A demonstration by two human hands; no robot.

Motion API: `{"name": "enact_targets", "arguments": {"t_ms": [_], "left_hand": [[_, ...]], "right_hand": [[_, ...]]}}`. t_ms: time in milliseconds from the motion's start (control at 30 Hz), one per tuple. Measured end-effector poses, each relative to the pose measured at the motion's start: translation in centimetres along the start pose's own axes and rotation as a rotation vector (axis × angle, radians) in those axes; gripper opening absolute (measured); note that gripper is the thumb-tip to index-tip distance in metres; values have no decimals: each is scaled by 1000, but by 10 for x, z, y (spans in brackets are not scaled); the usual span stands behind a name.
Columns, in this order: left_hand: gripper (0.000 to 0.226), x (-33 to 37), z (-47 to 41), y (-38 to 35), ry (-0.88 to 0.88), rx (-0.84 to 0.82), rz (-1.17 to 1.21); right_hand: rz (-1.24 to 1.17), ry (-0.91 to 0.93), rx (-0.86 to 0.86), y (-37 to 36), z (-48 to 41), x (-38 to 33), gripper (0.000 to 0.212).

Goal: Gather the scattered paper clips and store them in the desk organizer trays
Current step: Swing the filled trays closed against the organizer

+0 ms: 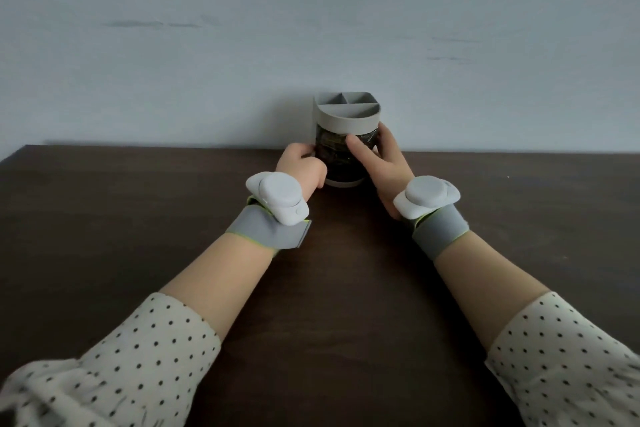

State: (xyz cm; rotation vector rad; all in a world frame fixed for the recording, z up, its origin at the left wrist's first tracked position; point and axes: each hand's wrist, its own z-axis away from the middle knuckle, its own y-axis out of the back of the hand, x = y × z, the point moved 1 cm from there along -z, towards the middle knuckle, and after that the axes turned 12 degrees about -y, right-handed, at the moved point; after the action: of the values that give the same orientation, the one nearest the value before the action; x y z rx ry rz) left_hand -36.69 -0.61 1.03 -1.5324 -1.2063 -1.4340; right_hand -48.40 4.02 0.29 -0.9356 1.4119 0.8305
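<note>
Desk organizer (346,120), upright at the far middle of the tabletop (138,218), close to the pale wall (311,10); whether it touches the wall cannot be told. Its grey top is divided into three open trays: one half-round at the front and two smaller ones behind. Their floors are hidden at this angle. Below the grey rim, the clear lower section shows a dense mass of paper clips (334,152).

The left hand (301,163) grips the organizer's left side, fingers curled round the wall. The right hand (381,156) grips the right side, thumb laid across the clear front and fingers wrapped behind. The organizer thus lies directly ahead, between the two hands, and neither hand is nearer. Its long axis is vertical and its base appears to rest on the tabletop.

Each wrist carries a grey band with a white device, left (277,198) and right (427,196), and dotted sleeves (121,357) cover the forearms. No loose clips can be made out on the tabletop. Judged from this, gathering is largely done, and any coming lift or slide calls for even pressure from both sides to keep the axis upright.
</note>
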Motion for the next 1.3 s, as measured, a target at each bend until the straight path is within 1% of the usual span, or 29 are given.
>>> {"name": "enact_targets", "arguments": {"t_ms": [67, 133, 167, 233, 300, 367, 433, 500, 533, 600, 667, 733, 767, 833, 900, 933, 1000, 1033, 1100, 1133, 1200, 1233, 1300], "left_hand": [[57, 0, -2, 1, -2, -34, -46], [37, 1, -2, 5, -7, -59, -80], [32, 2, 0, 5, 1, -62, -94], [34, 3, 4, 5, 10, -33, -68], [30, 6, 8, 7, 14, 59, 53], [29, 10, 11, 9, -19, 134, 123], [28, 15, 13, 7, -67, 120, 132], [29, 21, 16, 3, -93, 107, 134], [28, 22, 15, 1, -88, 105, 139], [19, 24, 14, -1, -58, 68, 116], [20, 25, 14, -2, -37, 56, 118], [20, 29, 19, -3, -12, 84, 157], [19, 28, 19, -2, -9, 99, 171], [18, 30, 25, -6, 18, 51, 229], [29, 31, 33, -11, 20, -23, 249], [38, 33, 37, -13, 18, -35, 216], [60, 31, 36, -14, -37, 5, 108], [65, 30, 34, -15, -59, 10, 52], [66, 26, 29, -11, -77, -5, -5], [62, 25, 28, -10, -68, 10, -7], [49, 26, 26, -6, -83, 71, -1], [45, 28, 24, -5, -76, 93, -2], [51, 25, 12, -4, -40, 85, -14]], "right_hand": [[34, 1, 48, 0, 1, 1, 52], [69, -14, 120, 0, 5, 2, 68], [94, -27, 143, -1, 8, 2, 76], [125, -56, 185, -1, 17, 3, 82], [141, -79, 237, 0, 24, 3, 79], [175, -86, 267, 3, 31, 0, 70], [210, -96, 249, 6, 36, -2, 59], [260, -71, 190, 6, 42, -7, 51], [293, -55, 162, 4, 44, -9, 50], [391, -20, 148, -2, 45, -12, 52], [428, -6, 176, -7, 44, -13, 53], [354, -22, 186, -8, 44, -13, 51], [325, -45, 188, -8, 42, -12, 53], [298, -85, 173, -8, 40, -10, 62], [302, -68, 138, -8, 40, -8, 71], [314, -55, 123, -8, 40, -7, 74], [327, -54, 111, -8, 41, -6, 77], [327, -58, 117, -7, 41, -6, 77], [308, -60, 130, -7, 40, -7, 73], [300, -71, 142, -5, 39, -7, 69], [301, -104, 182, 0, 35, -11, 64], [317, -116, 205, 4, 31, -12, 65], [355, -121, 212, 11, 23, -13, 74]]}}
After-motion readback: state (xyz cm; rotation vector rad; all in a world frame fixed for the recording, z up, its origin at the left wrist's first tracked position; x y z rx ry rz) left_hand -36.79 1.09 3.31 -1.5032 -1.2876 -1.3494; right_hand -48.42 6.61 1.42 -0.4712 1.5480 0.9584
